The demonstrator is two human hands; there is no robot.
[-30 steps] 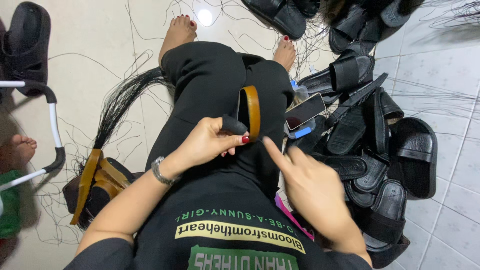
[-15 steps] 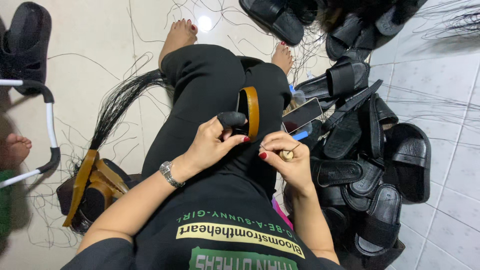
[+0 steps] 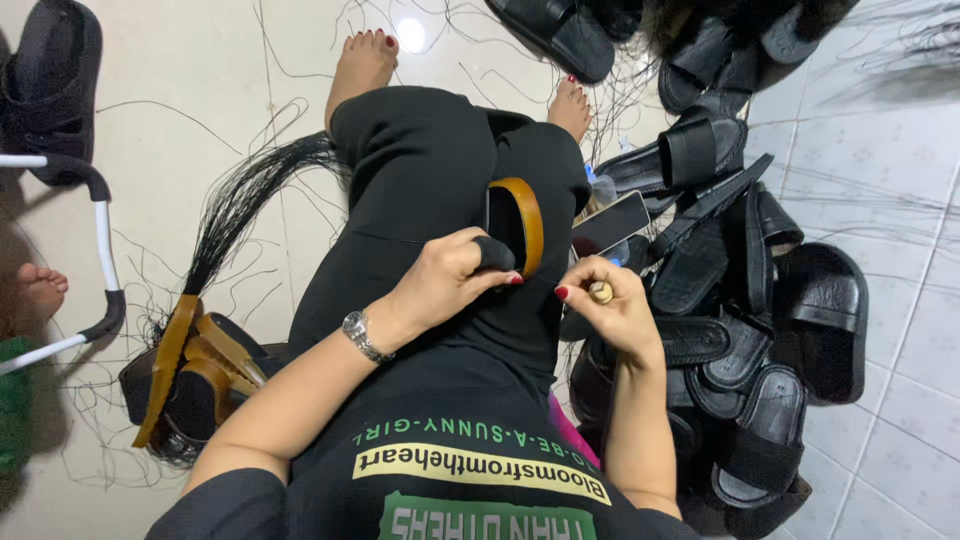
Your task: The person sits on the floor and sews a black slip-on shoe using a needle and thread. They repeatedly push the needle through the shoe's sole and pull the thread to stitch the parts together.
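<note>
Far left: a black sandal point(image 3: 45, 75) on pale floor tile point(image 3: 180, 70), a white tube frame with black grips point(image 3: 95, 245), and another person's bare foot point(image 3: 35, 290).

Next right: a long bundle of black thread point(image 3: 245, 205) trails across the floor to a stack of tan-edged soles point(image 3: 185, 375). The strands are fine, glossy and tangled; the soles are flat, stiff and layered.

Centre: the left hand point(image 3: 445, 285), with a metal wristwatch point(image 3: 358, 335), rests on the lap, fingers curled and clamped on a sandal piece point(image 3: 515, 225) (black face, tan curved rim, black strap end under the thumb). It stands on edge against the thigh.

Just right: the right hand point(image 3: 600, 305) is pinched closed on a small pale round object point(image 3: 600, 292), too small to identify.

Judgement: the piece is best kept braced hard against the leg so it cannot twist, with the pinching hand working close to the rim.

Right: a dark phone point(image 3: 610, 222) lies beside the knee, and a heap of black sandals point(image 3: 770, 320) has moulded, matte, ribbed straps.
</note>
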